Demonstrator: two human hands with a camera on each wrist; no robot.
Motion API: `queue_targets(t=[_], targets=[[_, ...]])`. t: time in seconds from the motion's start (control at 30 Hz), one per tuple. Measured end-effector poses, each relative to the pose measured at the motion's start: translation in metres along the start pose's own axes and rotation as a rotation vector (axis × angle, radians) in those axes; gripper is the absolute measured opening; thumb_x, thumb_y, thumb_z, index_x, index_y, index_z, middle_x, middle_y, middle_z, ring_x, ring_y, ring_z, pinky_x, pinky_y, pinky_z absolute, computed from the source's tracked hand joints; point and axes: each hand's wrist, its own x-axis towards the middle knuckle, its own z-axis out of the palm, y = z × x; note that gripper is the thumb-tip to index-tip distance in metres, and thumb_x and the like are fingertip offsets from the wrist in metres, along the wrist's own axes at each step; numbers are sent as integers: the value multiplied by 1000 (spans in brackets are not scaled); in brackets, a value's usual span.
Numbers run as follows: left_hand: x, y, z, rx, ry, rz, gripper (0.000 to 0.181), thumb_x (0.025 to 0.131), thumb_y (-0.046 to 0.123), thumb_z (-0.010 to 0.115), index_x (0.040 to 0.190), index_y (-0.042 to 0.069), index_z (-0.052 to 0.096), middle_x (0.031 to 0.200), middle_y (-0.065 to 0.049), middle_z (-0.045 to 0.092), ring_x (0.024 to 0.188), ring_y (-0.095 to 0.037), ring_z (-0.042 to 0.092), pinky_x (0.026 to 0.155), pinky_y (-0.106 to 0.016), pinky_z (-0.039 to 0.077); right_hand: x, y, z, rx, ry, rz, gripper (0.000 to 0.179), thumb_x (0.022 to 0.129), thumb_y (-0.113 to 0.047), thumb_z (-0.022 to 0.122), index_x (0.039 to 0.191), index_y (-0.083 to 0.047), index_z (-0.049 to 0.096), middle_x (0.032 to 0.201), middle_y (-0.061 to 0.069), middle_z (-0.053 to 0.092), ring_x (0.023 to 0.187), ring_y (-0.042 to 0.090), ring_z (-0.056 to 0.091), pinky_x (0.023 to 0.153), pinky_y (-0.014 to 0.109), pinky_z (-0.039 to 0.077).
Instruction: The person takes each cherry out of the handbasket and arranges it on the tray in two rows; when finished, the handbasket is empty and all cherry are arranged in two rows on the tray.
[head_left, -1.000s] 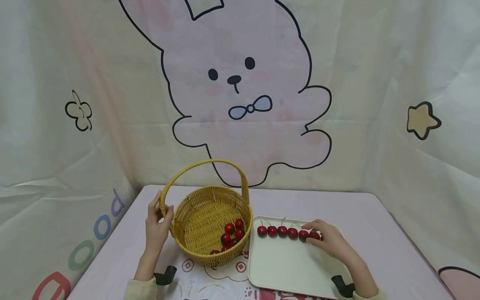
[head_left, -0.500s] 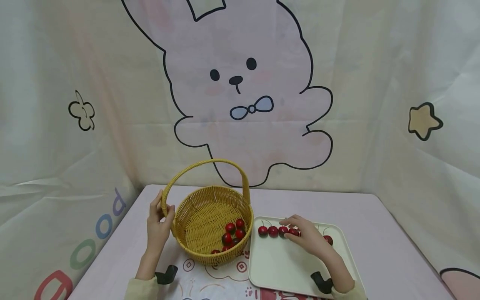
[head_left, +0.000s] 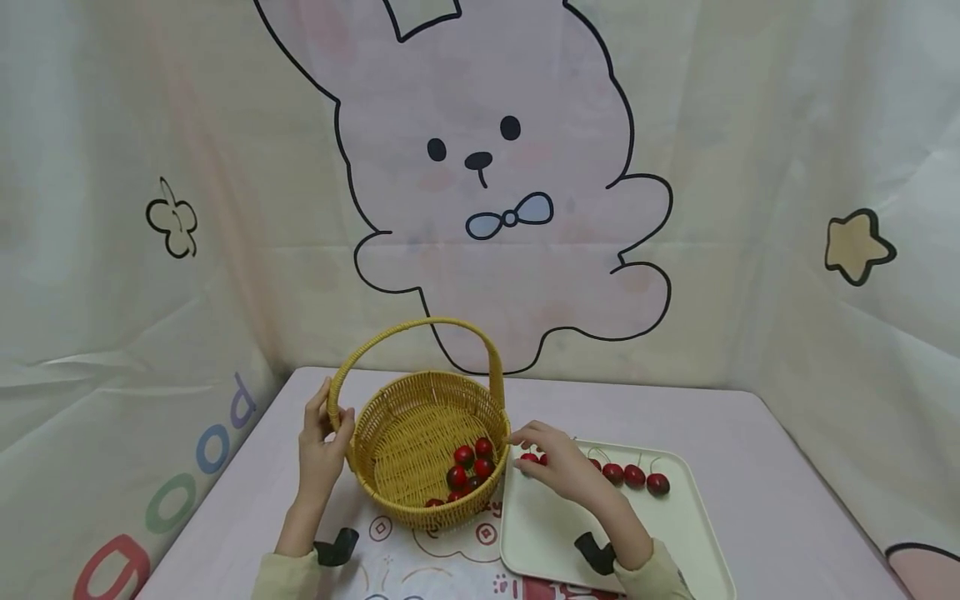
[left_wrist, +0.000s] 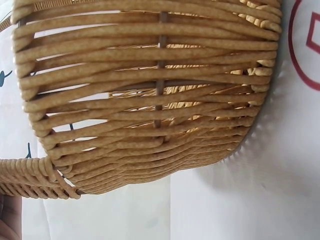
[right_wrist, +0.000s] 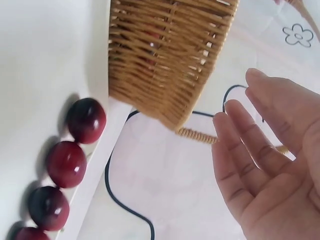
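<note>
My left hand grips the left base of the handle of a yellow woven basket, thumb on the near side. In the left wrist view, the basket's side wall fills most of the picture. Several dark red cherries lie inside, at the basket's right. Over the left end of a cream tray is my right hand, fingertips close to the basket's rim. Its fingers are spread and hold nothing, as the right wrist view shows. A row of stemmed cherries runs along the tray's far side, partly hidden by this hand.
Basket and tray stand side by side on a pale table with printed patterns near its front. A curtain with a cartoon bear hangs behind it, and printed cloth closes off both sides. Each wrist wears a black mount.
My right hand has moved left along the cherry row, from its right end to its left end beside the basket. The left hand keeps its grip; the basket stays in place.
</note>
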Motion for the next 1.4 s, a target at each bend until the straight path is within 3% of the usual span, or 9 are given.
queue_targets(t=[0.17, 0.37, 0.57, 0.8, 1.0, 1.4], targets=[[1, 3, 0, 21, 3, -1, 57, 83, -11, 58, 135, 2, 39, 80, -13, 55, 68, 1, 49, 61, -11, 42, 13, -9, 9, -18, -22, -55, 28, 83, -8, 67, 111, -12, 64, 101, 0, 61, 94, 24, 58, 75, 29, 49], [1, 3, 0, 26, 3, -1, 57, 84, -10, 58, 135, 3, 39, 79, -14, 56, 69, 1, 49, 62, -10, 42, 27, -19, 22, 3, -95, -30, 25, 86, -11, 65, 111, -11, 64, 103, 2, 61, 97, 24, 59, 79, 36, 50], [1, 3, 0, 9, -2, 1, 57, 84, -10, 58, 136, 4, 39, 80, -15, 56, 69, 1, 49, 63, -9, 42, 38, -24, 35, 21, -179, -27, 26, 87, -10, 64, 112, -5, 63, 105, 11, 61, 92, 26, 59, 73, 31, 51], [1, 3, 0, 10, -4, 4, 58, 83, -11, 58, 136, 4, 38, 79, -16, 56, 69, 1, 49, 64, -9, 41, 50, -26, 48, -59, -237, -53, 24, 87, -14, 64, 109, -5, 64, 100, 8, 62, 86, 20, 60, 71, 25, 49], [1, 2, 0, 4, -9, 13, 58, 83, -11, 58, 136, 3, 38, 78, -16, 56, 69, 1, 49, 63, -10, 41, 57, -27, 56, -107, -289, -16, 21, 86, -16, 65, 105, -7, 65, 91, 4, 62, 81, 14, 58, 68, 20, 46], [2, 1, 0, 8, -12, 14, 57, 83, -12, 58, 135, 2, 38, 77, -16, 57, 68, 0, 49, 63, -10, 41, 65, -27, 65, -133, -368, -4, 26, 85, -13, 67, 109, -5, 65, 98, 6, 65, 88, 16, 60, 75, 23, 48]])
